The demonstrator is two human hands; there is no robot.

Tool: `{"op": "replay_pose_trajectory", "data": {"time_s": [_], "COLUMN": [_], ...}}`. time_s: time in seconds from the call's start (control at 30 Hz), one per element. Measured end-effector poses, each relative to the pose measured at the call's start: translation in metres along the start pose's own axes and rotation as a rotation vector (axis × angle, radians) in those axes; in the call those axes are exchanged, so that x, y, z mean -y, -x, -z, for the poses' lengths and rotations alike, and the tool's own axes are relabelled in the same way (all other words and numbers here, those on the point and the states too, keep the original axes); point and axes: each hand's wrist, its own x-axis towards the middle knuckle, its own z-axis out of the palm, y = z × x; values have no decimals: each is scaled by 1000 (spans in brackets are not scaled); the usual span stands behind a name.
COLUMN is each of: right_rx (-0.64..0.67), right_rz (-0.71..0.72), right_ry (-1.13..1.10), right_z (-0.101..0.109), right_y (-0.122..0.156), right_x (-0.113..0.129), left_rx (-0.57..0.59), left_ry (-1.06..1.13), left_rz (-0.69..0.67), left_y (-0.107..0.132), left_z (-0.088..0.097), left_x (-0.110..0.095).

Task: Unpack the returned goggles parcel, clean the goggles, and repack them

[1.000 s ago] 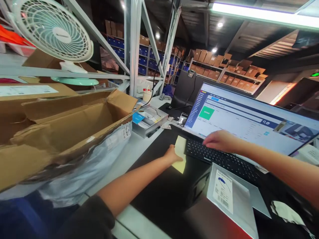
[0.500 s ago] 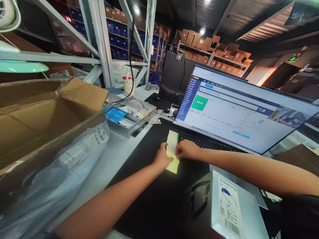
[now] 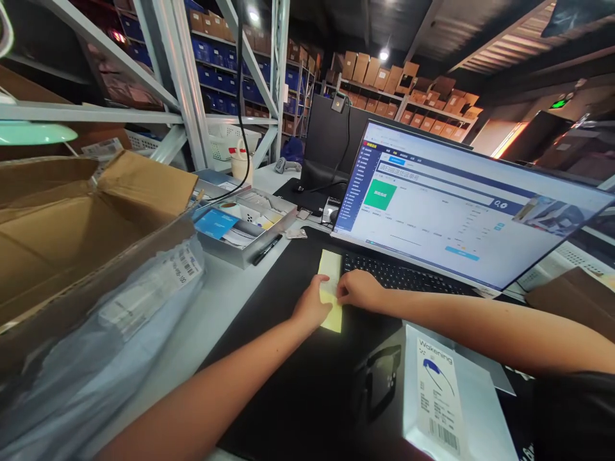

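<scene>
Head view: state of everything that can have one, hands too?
Yellow paper: lying on the black mat
Left hand: thumb spread, touching the yellow paper
Right hand: curled, at the yellow paper's right edge
Monitor: on
Cardboard box: open
Gray tray: open, holding items
Silver box: cannot tell whether shut
Ceiling lamp: lit
Green sign: lit

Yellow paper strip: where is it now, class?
Near the centre of the head view, the yellow paper strip is over the black mat, between left hand and right hand, left of the keyboard.
</scene>
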Motion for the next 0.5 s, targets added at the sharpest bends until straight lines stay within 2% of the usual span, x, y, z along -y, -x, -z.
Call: {"op": "replay_pose_trajectory", "data": {"time_s": [0.17,0.3,0.4,0.5], "right_rx": [-13,-26,-107,-256], "right_rz": [31,9,-95,-219], "right_ry": [-40,-150,-263,-477], "right_z": [9,46,89,133], "right_y": [9,32,78,155], "right_x": [4,-2,-11,-16], "left_rx": [-16,-43,-105,-201], "left_ry": [-28,-50,-84,-131], "left_rz": [-18,-62,-111,-145], "left_y": [-1,-4,-3,1], "left_z": [1,2,5,11], "left_x": [5,8,5,2]}}
